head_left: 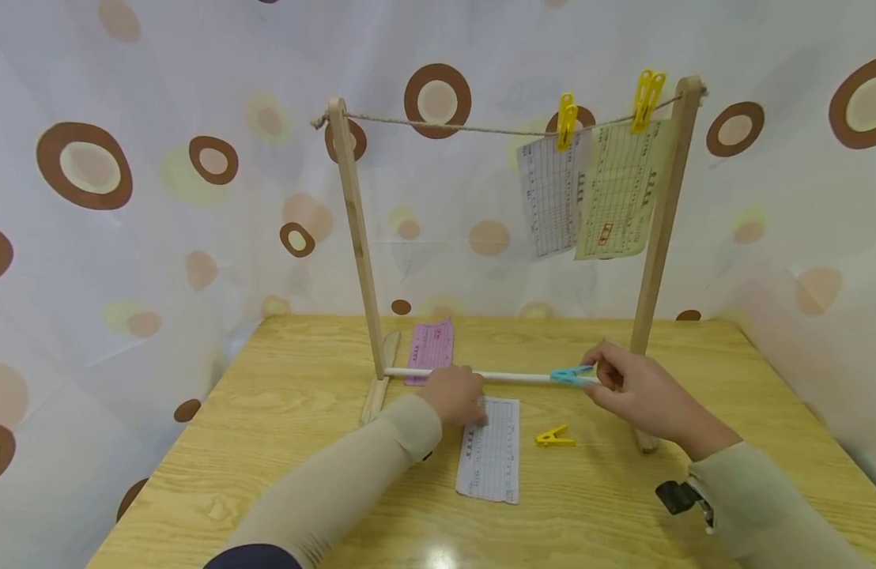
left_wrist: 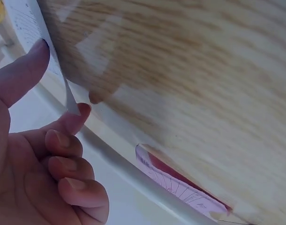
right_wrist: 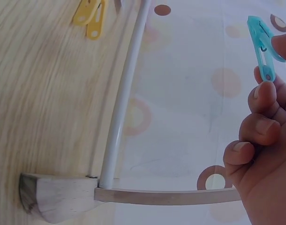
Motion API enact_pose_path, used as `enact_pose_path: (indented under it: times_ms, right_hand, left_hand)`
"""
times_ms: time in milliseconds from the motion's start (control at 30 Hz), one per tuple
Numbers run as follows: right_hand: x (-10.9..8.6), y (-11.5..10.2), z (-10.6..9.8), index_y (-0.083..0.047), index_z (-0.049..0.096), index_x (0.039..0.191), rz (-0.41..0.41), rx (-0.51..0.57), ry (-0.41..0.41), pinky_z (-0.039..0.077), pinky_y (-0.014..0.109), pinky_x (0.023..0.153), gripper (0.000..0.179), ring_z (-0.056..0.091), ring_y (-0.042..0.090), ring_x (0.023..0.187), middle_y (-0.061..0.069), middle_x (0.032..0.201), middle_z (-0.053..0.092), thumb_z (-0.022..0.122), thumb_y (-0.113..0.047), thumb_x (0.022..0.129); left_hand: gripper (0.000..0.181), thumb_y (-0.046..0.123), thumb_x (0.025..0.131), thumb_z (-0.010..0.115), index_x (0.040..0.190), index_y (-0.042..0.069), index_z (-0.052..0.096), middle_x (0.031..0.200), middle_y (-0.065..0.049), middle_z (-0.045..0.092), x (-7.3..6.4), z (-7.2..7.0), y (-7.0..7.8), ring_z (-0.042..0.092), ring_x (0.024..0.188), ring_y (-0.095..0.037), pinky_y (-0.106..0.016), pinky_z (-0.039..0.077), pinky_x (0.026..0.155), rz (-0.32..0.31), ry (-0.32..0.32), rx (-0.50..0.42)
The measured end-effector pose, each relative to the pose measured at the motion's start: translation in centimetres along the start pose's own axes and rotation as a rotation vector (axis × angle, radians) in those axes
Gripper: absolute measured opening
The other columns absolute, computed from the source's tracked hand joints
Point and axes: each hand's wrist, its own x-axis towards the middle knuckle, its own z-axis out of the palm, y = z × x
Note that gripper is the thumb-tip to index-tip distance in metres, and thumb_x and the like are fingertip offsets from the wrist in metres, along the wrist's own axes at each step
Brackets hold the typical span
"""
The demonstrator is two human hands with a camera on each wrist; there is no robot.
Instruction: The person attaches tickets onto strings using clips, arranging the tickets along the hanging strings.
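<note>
My left hand [head_left: 452,393] is at the far end of a white printed paper slip [head_left: 491,462] in front of the rack. In the left wrist view its thumb and index finger hold the raised edge of the slip [left_wrist: 26,22], the other fingers curled. My right hand [head_left: 647,395] pinches a light blue clothespin [head_left: 569,376] by its handles, near the rack's right post. The right wrist view shows the clothespin [right_wrist: 261,47] between thumb and index finger. On the tabletop between the hands lies a yellow clothespin [head_left: 555,437].
A wooden rack with a left post [head_left: 357,229], a right post [head_left: 667,213] and a white lower bar [head_left: 512,378] carries a rope [head_left: 438,125]. Yellow clothespins [head_left: 566,122] hold a white slip [head_left: 548,197] and a yellow slip [head_left: 619,190] there. A pink slip [head_left: 432,344] lies behind the bar.
</note>
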Motion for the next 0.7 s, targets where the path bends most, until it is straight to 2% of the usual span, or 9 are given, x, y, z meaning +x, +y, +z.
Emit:
enact_pose_path:
  times_ms: [67,133,200,333,467,700]
  right_hand:
    - [0.1,-0.3,-0.1,-0.014,0.058,0.114,-0.003,-0.013,0.001,0.036,0.030,0.054,0.021,0.037,0.010,0.058,0.000,0.079,0.047,0.066,-0.028,0.100]
    - [0.2,-0.6,-0.3,-0.014,0.058,0.115,-0.006,-0.022,-0.002,0.035,0.031,0.055,0.023,0.036,0.010,0.058,-0.001,0.080,0.046,0.066,-0.029,0.100]
    - [0.3,-0.8,-0.5,-0.014,0.058,0.115,-0.010,-0.032,-0.001,0.035,0.030,0.055,0.023,0.036,0.010,0.058,-0.001,0.080,0.047,0.066,-0.029,0.100]
    - [0.9,-1.3,-0.8,-0.014,0.057,0.115,-0.021,-0.041,-0.002,0.035,0.030,0.056,0.023,0.037,0.012,0.060,-0.001,0.081,0.047,0.066,-0.027,0.099]
    - [1.2,-1.6,-1.1,-0.013,0.058,0.115,-0.033,-0.055,0.007,0.036,0.030,0.058,0.023,0.040,0.012,0.062,-0.001,0.081,0.048,0.067,-0.027,0.099]
    - [1.3,-1.6,-1.2,-0.015,0.059,0.118,-0.035,-0.072,0.017,0.037,0.030,0.058,0.024,0.041,0.012,0.062,-0.001,0.080,0.048,0.067,-0.028,0.099]
  left_hand:
    - [0.041,0.051,0.084,0.080,0.101,0.015,0.072,0.088,0.002,0.060,0.1,0.1,0.0,0.054,0.076,-0.013,-0.032,0.050,0.070,0.000,0.010,0.015]
    - [0.036,0.049,0.083,0.081,0.091,0.015,0.072,0.085,0.003,0.060,0.1,0.2,-0.1,0.053,0.074,-0.013,-0.031,0.048,0.067,-0.002,0.007,-0.012]
    - [0.034,0.046,0.083,0.082,0.078,0.016,0.068,0.078,0.004,0.058,0.2,0.3,-0.2,0.050,0.068,-0.011,-0.029,0.045,0.061,-0.013,-0.002,-0.072]
    - [0.042,0.040,0.083,0.083,0.061,0.016,0.056,0.061,0.006,0.049,0.2,0.5,-0.7,0.041,0.054,-0.010,-0.026,0.035,0.050,-0.036,-0.020,-0.197]
    - [0.045,0.035,0.087,0.080,0.058,0.016,0.050,0.053,0.007,0.043,0.5,0.6,-0.8,0.038,0.049,-0.009,-0.025,0.032,0.046,-0.034,-0.018,-0.226]
    - [0.038,0.033,0.094,0.072,0.063,0.017,0.057,0.058,0.007,0.051,0.2,0.5,-1.0,0.046,0.054,-0.009,-0.025,0.038,0.051,0.002,0.010,-0.217]
